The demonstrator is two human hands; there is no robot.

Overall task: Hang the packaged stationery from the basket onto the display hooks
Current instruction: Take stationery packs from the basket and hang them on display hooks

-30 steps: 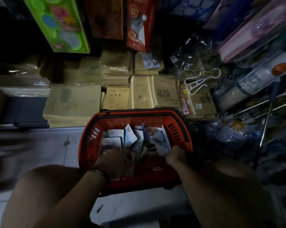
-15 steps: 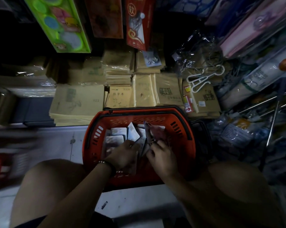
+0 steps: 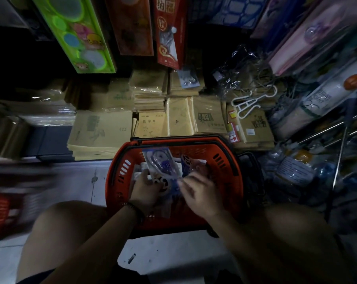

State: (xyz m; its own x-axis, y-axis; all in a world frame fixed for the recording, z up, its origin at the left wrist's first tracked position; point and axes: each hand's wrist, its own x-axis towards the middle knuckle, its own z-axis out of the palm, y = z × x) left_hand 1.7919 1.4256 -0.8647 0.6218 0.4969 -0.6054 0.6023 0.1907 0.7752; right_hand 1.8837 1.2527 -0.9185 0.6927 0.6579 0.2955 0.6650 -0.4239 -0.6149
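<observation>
Step in hand: picking stock out of the basket (image 3: 120, 173). No pack is on the hooks (image 3: 325, 130) from this grasp yet.

The basket stands on the floor (image 3: 169, 253) between the person's knees, just in front of stacked notebooks (image 3: 100, 132). Both hands are inside it.

The left hand (image 3: 145, 186) grips a small bunch of packs (image 3: 160, 160). Its fingers are curled round their lower end, and the top pack stands up above the hand with its printed face to the camera. More packs lie loose in the basket beyond and beside it.

The right hand (image 3: 200, 191) is at the right edge of the same bunch. It is blurred, so whether its fingers pinch a pack or only touch one cannot be told.

The hooks are bare metal rods on the right, well apart from the basket and higher.

The next move likely calls for the following:
1. Separate one pack from the bunch with the right hand.
2. Turn it so the hang hole is uppermost.
3. Lift it clear of the basket rim.
4. Carry it right and thread the hole over a rod tip.

The film wrap looks slippery; hold each pack by its card edge.
</observation>
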